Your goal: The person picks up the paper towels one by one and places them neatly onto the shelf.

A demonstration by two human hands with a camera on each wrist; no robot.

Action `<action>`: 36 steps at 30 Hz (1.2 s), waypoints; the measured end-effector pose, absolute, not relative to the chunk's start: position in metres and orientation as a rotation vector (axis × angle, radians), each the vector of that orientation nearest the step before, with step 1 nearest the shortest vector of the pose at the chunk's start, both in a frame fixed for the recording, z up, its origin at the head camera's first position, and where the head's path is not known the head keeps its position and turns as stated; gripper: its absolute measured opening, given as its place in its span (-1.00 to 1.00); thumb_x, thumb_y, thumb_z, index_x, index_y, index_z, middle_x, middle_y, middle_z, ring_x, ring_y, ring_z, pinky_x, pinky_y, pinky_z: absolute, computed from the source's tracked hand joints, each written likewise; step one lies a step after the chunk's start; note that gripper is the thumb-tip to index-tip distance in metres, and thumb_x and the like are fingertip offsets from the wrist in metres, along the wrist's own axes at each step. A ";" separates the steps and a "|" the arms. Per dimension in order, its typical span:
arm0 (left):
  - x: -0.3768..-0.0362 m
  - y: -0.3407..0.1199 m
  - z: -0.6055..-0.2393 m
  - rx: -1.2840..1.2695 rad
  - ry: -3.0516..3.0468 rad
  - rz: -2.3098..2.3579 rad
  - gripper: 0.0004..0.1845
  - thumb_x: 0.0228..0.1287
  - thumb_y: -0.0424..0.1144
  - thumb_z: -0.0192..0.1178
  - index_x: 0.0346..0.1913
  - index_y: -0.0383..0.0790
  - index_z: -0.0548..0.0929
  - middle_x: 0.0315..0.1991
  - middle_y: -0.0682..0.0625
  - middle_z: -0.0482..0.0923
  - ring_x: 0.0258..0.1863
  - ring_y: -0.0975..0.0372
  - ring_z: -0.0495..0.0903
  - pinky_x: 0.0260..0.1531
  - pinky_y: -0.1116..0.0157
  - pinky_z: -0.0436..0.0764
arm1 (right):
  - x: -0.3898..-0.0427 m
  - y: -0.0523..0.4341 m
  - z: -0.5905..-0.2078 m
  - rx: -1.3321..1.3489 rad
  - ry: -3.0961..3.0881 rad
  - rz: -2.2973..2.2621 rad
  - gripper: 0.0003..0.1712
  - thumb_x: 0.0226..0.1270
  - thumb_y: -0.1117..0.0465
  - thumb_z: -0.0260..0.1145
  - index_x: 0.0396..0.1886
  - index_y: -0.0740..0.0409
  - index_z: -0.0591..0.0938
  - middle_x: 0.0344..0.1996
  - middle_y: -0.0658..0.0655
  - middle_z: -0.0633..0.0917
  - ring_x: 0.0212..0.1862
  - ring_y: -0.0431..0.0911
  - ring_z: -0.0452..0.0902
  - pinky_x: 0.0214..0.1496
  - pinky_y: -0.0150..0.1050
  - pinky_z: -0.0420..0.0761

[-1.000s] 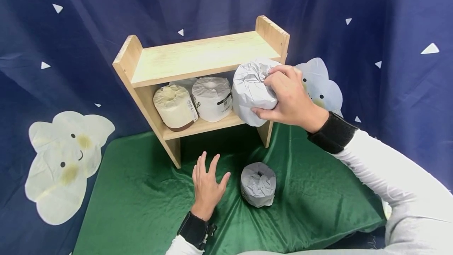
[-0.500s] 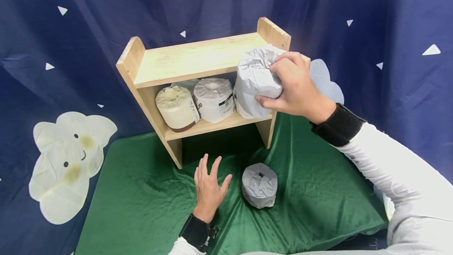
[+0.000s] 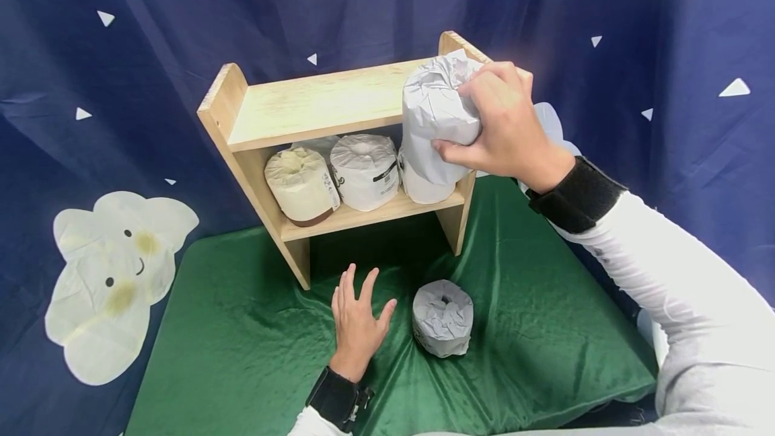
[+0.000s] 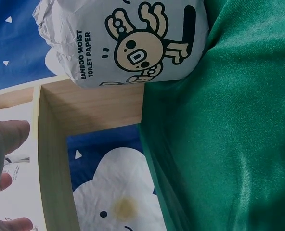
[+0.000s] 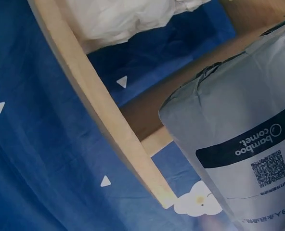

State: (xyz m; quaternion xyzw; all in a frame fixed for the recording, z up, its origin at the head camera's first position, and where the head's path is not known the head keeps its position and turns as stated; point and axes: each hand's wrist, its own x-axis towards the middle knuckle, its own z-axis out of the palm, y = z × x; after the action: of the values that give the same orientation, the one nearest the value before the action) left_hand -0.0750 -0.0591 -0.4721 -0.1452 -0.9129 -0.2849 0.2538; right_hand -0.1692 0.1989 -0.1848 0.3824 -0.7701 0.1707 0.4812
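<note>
"BAMBOO MOIST TOILET PAPER" on roll (image 4: 128, 38); seemingly "bamboo comet" on wrapper (image 5: 248, 130).

wrapped toilet paper roll (image 4: 133, 41) with cartoon print lay on green cloth (image 4: 229, 144), wooden shelf leg (image 4: 56, 159) beside it, left hand fingertips (image 4: 7, 137) sat at frame edge, cloud-print backdrop (image 4: 116, 192) behind

A dark blue curtain (image 3: 636, 12) hangs in folds across the whole back, dotted with small white triangles and printed with pale smiling cloud figures, one cloud figure (image 3: 112, 274) at lower left and another partly hidden at right. In front of it lies a shiny green cloth (image 3: 242, 355), creased and rumpled. A small two-tier wooden shelf (image 3: 303, 103) of light, unpainted wood stands on the cloth against the curtain. The light is even and soft.
</note>
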 end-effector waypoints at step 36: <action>-0.075 -0.059 -0.471 -0.378 -2.509 -0.766 -0.33 0.09 -0.06 0.44 0.28 -0.10 0.47 0.40 -0.31 0.16 0.35 -0.18 0.18 0.21 -0.22 0.17 | -0.189 0.195 -0.146 0.768 -2.043 0.353 -0.34 -0.05 -0.06 0.42 -0.22 0.44 0.48 -0.31 0.40 0.56 -0.04 0.32 0.31 -0.01 0.18 0.17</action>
State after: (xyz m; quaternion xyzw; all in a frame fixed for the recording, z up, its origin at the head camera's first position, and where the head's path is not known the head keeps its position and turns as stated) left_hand -0.0745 -0.0585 -0.4710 -0.1382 -0.9182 -0.2805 0.2432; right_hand -0.1890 0.1950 -0.1458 0.3106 -0.8258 0.1426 0.4485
